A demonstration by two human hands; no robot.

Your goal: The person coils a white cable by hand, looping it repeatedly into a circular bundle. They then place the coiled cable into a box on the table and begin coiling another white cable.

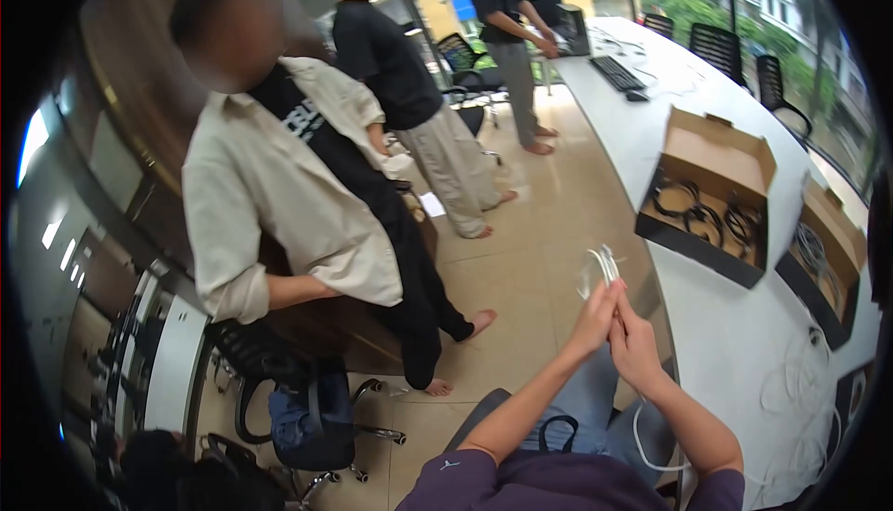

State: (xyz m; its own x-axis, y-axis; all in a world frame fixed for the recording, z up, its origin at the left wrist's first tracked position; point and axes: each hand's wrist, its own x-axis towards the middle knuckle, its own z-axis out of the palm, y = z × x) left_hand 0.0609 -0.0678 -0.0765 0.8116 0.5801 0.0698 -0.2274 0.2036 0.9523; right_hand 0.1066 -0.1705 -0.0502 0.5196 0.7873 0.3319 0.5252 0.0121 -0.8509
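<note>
Both my hands are raised together in front of me at the edge of the white table (735,325). My left hand (595,318) and my right hand (635,344) grip a coiled white cable (600,265), whose loops stick up above my fingers. A loose length of the same cable hangs down past my right forearm toward my lap. More white cable (791,381) lies loose on the table to the right of my hands.
An open cardboard box (716,190) holds black cable coils; a second box (823,255) sits at the right. A keyboard (616,72) lies further back. Three people stand on the tiled floor to the left. An office chair (307,409) with a bag stands at lower left.
</note>
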